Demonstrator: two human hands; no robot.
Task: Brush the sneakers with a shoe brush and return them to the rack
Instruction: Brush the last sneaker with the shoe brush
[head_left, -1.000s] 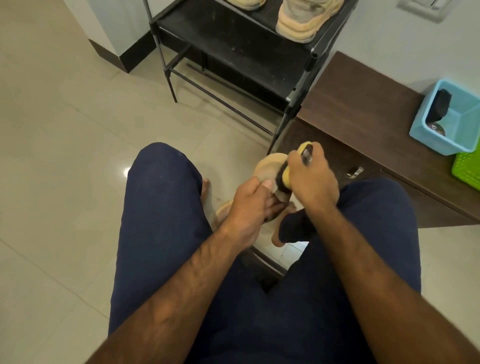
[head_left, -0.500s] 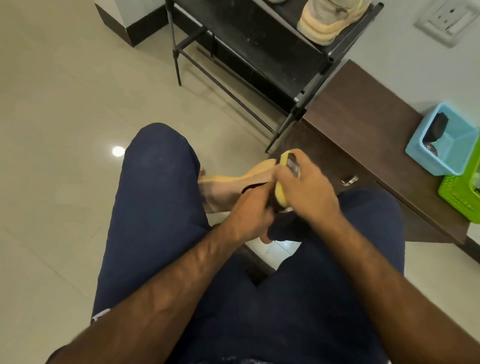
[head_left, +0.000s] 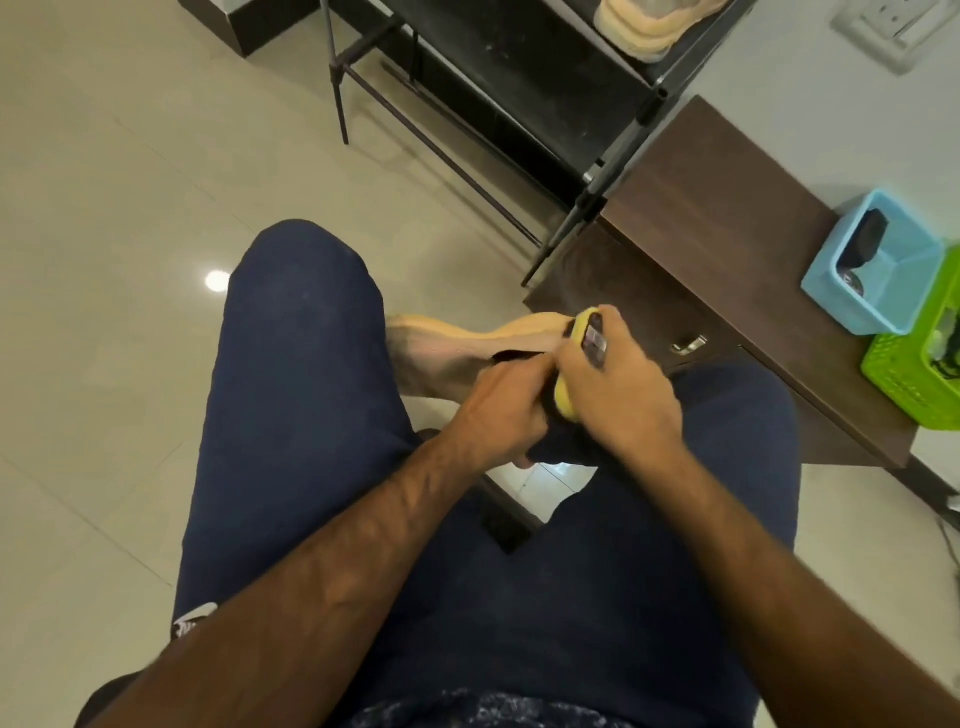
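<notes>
Between the knees, over the floor: sneaker held, brush against its heel end.

I log the left hand (head_left: 498, 415) with fingers curled around the dark collar of the tan sneaker (head_left: 457, 348), which lies on its side between the thighs, toe pointing left. The right hand (head_left: 623, 400) wraps closed around the yellow shoe brush (head_left: 565, 402), set against the heel end of the sneaker and touching the left hand. Bristle contact is hidden by the fingers; I cannot tell. A second sneaker (head_left: 649, 26) sits on a shelf of the black rack (head_left: 519, 67). The brown desk (head_left: 727, 218) at right carries a blue basket (head_left: 831, 291) and a green basket (head_left: 904, 384), side by side.
</notes>
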